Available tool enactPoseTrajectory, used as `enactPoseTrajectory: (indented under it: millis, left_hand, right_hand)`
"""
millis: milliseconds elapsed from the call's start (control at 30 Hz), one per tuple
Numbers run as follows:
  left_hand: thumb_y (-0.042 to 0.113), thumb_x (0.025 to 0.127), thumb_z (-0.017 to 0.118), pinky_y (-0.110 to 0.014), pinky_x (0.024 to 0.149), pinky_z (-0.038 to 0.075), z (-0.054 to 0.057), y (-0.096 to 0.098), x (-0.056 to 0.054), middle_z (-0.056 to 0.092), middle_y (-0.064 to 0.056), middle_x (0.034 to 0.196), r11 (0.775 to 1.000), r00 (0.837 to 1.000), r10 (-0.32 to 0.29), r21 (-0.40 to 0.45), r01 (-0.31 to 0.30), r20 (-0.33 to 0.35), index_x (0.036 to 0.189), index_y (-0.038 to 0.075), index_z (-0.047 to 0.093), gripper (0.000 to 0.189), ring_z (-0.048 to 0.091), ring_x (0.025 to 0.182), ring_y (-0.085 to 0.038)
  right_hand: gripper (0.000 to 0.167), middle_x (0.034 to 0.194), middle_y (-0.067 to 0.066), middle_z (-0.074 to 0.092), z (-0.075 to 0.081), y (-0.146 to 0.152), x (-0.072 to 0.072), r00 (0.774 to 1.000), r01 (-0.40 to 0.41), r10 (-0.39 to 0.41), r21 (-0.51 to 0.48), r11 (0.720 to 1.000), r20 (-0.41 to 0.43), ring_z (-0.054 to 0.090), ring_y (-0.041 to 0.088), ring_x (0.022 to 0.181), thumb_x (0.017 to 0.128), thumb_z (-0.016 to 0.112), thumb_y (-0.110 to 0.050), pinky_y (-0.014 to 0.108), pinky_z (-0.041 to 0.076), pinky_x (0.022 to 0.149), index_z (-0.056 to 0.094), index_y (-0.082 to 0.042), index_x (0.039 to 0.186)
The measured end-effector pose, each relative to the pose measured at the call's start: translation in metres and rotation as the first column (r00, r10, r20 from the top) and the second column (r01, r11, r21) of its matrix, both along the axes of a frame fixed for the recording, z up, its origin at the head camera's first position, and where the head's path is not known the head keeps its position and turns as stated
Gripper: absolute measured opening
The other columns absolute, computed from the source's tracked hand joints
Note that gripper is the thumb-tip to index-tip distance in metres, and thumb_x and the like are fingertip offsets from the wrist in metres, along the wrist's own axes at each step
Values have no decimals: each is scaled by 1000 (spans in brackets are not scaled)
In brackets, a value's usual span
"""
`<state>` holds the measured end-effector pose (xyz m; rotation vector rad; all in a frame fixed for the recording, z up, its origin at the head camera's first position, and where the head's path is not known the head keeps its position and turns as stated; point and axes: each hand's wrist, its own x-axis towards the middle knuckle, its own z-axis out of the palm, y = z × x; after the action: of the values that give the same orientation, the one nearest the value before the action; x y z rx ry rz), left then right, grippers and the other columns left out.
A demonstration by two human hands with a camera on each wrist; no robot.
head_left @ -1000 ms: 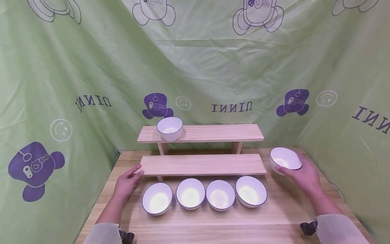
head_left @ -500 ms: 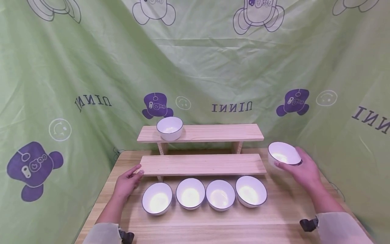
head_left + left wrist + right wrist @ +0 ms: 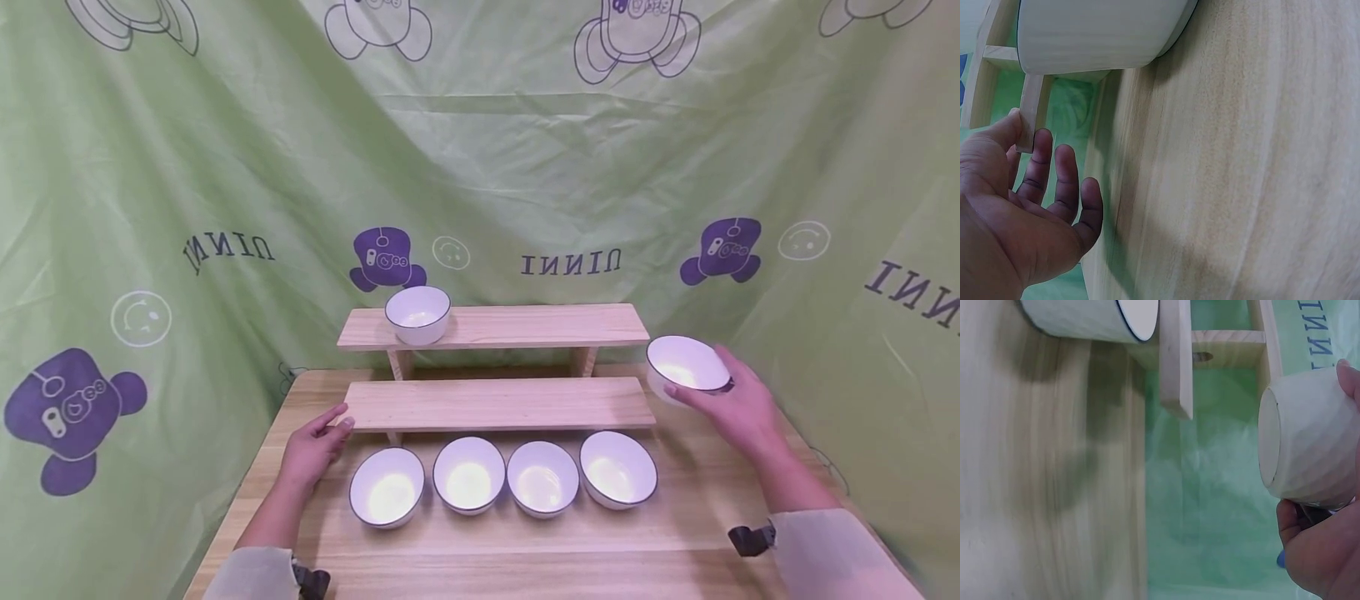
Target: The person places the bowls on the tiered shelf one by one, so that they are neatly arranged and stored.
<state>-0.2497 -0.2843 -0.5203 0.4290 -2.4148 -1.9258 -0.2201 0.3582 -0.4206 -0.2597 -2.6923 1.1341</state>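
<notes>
My right hand grips a white bowl with a dark rim, raised off the table to the right of the two-tier wooden shelf. In the right wrist view, thumb and fingers hold the bowl from opposite sides, its base facing the camera. At the shelf's left end, my left hand pinches the lower board; in the left wrist view the thumb lies on one face of the board, and the fingers are on the other side. Another white bowl stands on the upper board's left part.
Several more bowls stand in a row in front of the shelf, from the left bowl to the right bowl. The wooden table carries everything. Green printed cloth hangs behind and at both sides.
My right hand has lifted the bowl from beside the shelf's lower tier and moved it up and slightly left, toward the shelf. My left hand has stayed at the board's end.
</notes>
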Motion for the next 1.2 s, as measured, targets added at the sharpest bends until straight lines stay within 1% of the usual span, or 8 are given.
enactPoseTrajectory:
  millis: [167,467,633,800,1000,1200]
  left_hand:
    - [39,93,80,-25,64,54,1,-1,0,73,-3,96,1000,1000,-9,-11,9,7,148,12,58,65,60,76,-11]
    - [34,94,79,-23,61,52,0,-1,-1,72,1,90,1000,1000,-4,24,4,-5,148,10,58,62,58,72,-9]
    - [31,95,79,-24,61,53,1,0,0,72,0,90,1000,1000,-7,25,7,-14,148,8,57,62,59,73,-10]
    - [32,94,80,-25,62,54,0,0,0,72,0,91,1000,1000,-11,21,11,-11,148,9,57,63,60,74,-11]
    - [33,93,81,-25,62,54,-1,-1,0,72,-3,92,1000,1000,3,26,-3,-19,146,10,60,62,61,76,-14]
    - [31,94,80,-24,60,53,-1,-1,0,73,-4,92,999,1000,-2,36,3,-24,148,9,58,62,61,74,-13]
  right_hand:
    - [120,165,32,21,5,-9,-4,1000,-14,14,-22,1000,-21,25,59,146,80,86,-57,76,26,110,17,-11,166]
    - [119,164,32,23,14,-29,-13,998,-33,32,-30,999,-55,25,58,146,77,89,-54,75,26,112,22,-9,165]
    - [120,165,31,23,18,-39,-18,997,-52,49,-42,998,-62,24,57,147,76,90,-55,75,25,113,23,-10,166]
    - [123,165,30,23,22,-48,-23,996,-68,64,-54,996,-63,24,57,147,74,91,-57,75,25,113,22,-13,166]
    - [125,166,27,23,27,-64,-31,996,-80,76,-82,993,-54,25,55,147,72,91,-59,74,26,113,22,-15,166]
    - [124,166,25,25,29,-77,-37,993,-96,90,-96,991,-70,27,53,148,71,92,-57,73,26,114,25,-16,166]
